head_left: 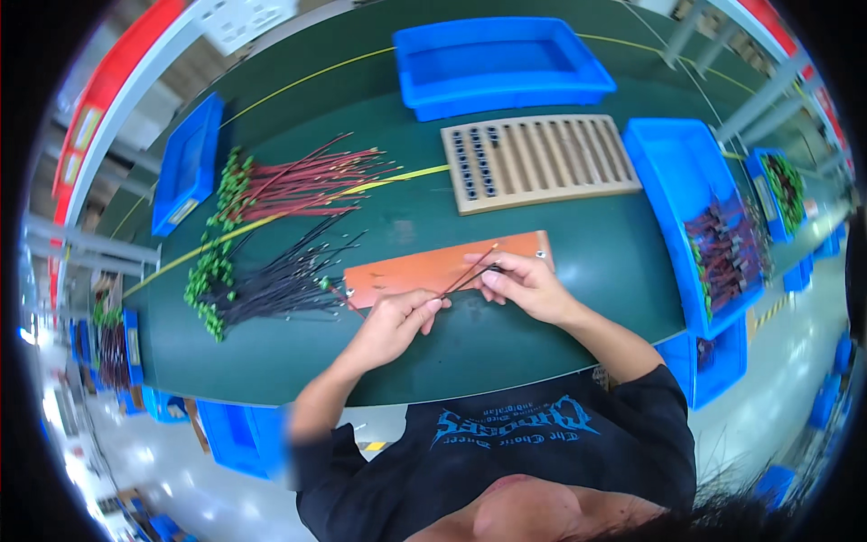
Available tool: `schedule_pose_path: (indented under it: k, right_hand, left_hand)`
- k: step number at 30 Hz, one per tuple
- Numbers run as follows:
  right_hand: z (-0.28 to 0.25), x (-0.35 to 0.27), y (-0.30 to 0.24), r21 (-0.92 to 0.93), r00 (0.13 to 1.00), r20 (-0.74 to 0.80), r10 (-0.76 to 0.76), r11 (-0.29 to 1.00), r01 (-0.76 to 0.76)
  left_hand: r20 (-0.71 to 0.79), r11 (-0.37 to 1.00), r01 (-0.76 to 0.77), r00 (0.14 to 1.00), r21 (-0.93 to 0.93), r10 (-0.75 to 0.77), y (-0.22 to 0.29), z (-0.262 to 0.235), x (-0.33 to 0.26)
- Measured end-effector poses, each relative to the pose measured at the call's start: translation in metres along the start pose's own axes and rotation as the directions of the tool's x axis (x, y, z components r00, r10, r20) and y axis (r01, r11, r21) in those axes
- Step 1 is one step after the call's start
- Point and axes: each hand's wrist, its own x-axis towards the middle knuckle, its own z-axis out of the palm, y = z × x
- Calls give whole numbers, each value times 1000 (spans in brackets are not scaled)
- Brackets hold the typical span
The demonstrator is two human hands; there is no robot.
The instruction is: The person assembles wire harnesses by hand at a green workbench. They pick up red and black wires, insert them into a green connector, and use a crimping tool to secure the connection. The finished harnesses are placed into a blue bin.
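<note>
My left hand (406,312) is closed around a red wire and a black wire (459,280), over the near edge of an orange board (397,274). A green connector end (326,284) shows to the left of that hand. My right hand (524,285) pinches the wires toward their other ends, above the right part of the board. Something small and dark sits at its fingertips, too small to name. To the left lie a bunch of red wires (302,185) and a bunch of black wires (280,280), both with green ends.
Beyond the board lies a wooden slotted rack (569,158) with small black parts in its left slots. A blue tray (501,68) stands at the back. A blue bin (664,181) at right holds bundled wires; another blue bin (190,163) stands left on the green table (506,348).
</note>
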Motion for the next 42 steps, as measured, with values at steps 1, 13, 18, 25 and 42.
schedule_pose_path:
  k: [1,13,18,25,42]
  right_hand:
    - [-3,-5,0,7,999,-37,1,1000,0]
    - [-14,-8,7,44,984,-180,1,999,7]
    - [-20,-8,9,30,984,-175,12,1000,-7]
    - [-22,-5,12,248,951,-279,-134,947,206]
    - [-22,-4,10,304,937,-335,-100,930,207]
  left_hand:
    - [39,996,39,999,-79,-36,-3,7,6]
    - [195,938,213,967,-274,-163,-6,22,15]
    - [233,926,274,948,-259,-216,3,18,14]
    - [65,972,134,990,-191,-124,-9,23,14]
    - [-56,998,39,998,49,-36,5,31,12]
